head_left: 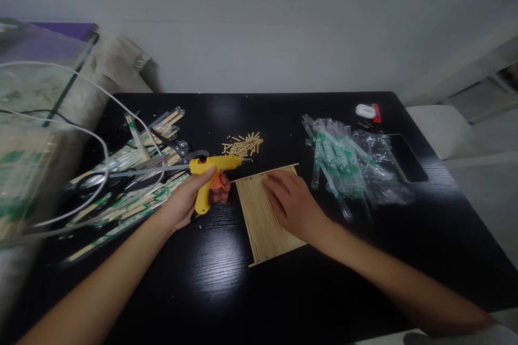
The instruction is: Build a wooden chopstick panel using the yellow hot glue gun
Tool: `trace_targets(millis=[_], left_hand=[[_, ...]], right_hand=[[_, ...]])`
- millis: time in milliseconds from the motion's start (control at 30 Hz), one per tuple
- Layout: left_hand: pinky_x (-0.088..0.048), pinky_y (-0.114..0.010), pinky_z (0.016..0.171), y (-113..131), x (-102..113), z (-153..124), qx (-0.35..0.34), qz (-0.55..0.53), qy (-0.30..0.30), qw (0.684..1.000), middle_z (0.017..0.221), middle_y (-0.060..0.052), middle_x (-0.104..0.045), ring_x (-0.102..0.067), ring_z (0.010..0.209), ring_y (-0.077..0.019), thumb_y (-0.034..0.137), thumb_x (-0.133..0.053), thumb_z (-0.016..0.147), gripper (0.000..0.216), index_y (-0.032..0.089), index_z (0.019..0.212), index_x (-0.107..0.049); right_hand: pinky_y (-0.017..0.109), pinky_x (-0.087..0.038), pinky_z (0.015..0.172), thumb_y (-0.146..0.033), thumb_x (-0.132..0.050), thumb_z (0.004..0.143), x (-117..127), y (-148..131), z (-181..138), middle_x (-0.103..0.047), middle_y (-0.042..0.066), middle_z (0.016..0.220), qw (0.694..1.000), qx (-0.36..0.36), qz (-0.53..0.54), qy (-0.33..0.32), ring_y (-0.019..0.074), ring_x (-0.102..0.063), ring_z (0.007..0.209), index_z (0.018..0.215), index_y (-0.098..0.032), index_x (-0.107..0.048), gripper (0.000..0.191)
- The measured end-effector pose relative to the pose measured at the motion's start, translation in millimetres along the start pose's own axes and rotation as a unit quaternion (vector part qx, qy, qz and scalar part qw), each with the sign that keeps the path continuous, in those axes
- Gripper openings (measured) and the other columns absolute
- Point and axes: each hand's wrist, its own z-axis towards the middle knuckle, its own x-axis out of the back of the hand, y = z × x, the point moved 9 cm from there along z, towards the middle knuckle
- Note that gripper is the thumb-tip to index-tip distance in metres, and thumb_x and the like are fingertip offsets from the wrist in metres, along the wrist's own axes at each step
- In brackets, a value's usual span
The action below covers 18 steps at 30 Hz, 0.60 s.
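Observation:
My left hand is closed around the yellow grip of a hot glue gun, with fingers by its orange trigger. The gun's nozzle points right, above the far left corner of a flat panel of thin wooden sticks. That panel lies on the black table, its sticks side by side, with a crosswise stick along the far edge and another along the near edge. On the panel's right part rests my right hand, fingers bent slightly and laid over the sticks; its thumb is hidden. Beyond the panel is a pile of short cut stick pieces.
Wrapped chopsticks lie heaped at left, with black-handled scissors and a white cable among them. Empty plastic sleeves lie at right, near a phone and a white case. A wall stands behind the black table.

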Motion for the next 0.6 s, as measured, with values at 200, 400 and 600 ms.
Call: trace_targets(millis=[200,400,600], left_hand=[[-0.055,-0.028,0.065,1.9,-2.6,-1.1,-0.004,0.069,0.008,0.998,0.082,-0.01,-0.069,-0.063,0.068,-0.0174,0.049,-0.072,0.089,0.039,0.011,0.084,-0.076],[-0.054,-0.029,0.064,3.6,-4.0,-1.6,-0.012,0.117,0.015,0.993,0.082,-0.009,-0.069,-0.064,0.07,-0.0185,0.049,-0.073,0.088,0.038,0.012,0.082,-0.077],[-0.054,-0.026,0.064,3.7,-4.0,-2.0,-0.012,0.126,0.013,0.992,0.082,-0.008,-0.071,-0.065,0.067,-0.0164,0.047,-0.074,0.088,0.034,0.013,0.081,-0.077]], right_hand=[[0.054,-0.05,0.106,-0.012,-0.048,0.099,-5.2,-2.6,-7.7,-0.06,0.018,0.134,1.0,0.012,-0.003,0.018,0.0325,-0.053,0.13,0.134,-0.015,-0.058,0.036],[0.047,-0.051,0.099,-0.013,-0.051,0.099,2.3,-4.0,-6.7,-0.066,0.016,0.116,0.998,0.013,0.032,0.043,0.0281,-0.057,0.113,0.118,-0.013,-0.064,0.023],[0.047,-0.049,0.099,-0.015,-0.049,0.101,-0.6,-4.1,-5.1,-0.065,0.014,0.118,0.999,0.01,0.036,0.022,0.0277,-0.056,0.113,0.118,-0.015,-0.065,0.023]])
